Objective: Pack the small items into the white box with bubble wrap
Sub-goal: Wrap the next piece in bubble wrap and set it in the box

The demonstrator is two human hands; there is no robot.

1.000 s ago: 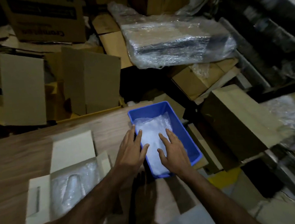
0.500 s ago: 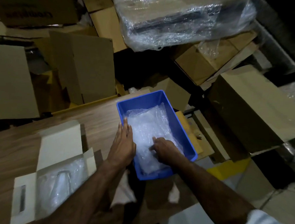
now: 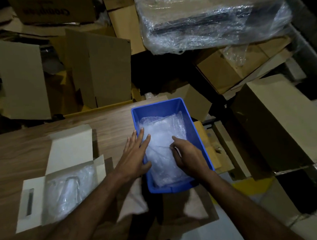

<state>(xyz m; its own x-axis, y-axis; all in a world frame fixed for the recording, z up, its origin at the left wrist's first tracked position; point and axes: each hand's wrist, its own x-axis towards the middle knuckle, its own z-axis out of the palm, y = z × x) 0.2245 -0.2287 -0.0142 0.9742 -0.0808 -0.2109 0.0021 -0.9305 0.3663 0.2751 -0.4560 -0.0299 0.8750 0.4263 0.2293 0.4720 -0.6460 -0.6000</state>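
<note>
On wooden table [image 3: 28, 152], dim room, brown cartons [image 3: 101, 68] heaped behind and to the right. One blue tray [image 3: 171, 108] at table's far right edge, holding bubble wrap [image 3: 165, 137]. One white box [image 3: 68, 147] to the left, well apart from tray, lid open, lined with more wrap; something pale and curved inside, too blurred to name. One big plastic-wrapped bundle [image 3: 213, 17] on top of cartons. Two hands: left hand [image 3: 134, 157] with fingers straight, lying across tray's left rim, fingertips on wrap, gripping nothing. Right hand [image 3: 188, 154] inside tray, fingers curled down into wrap; whether pinching it, cannot tell.
</note>
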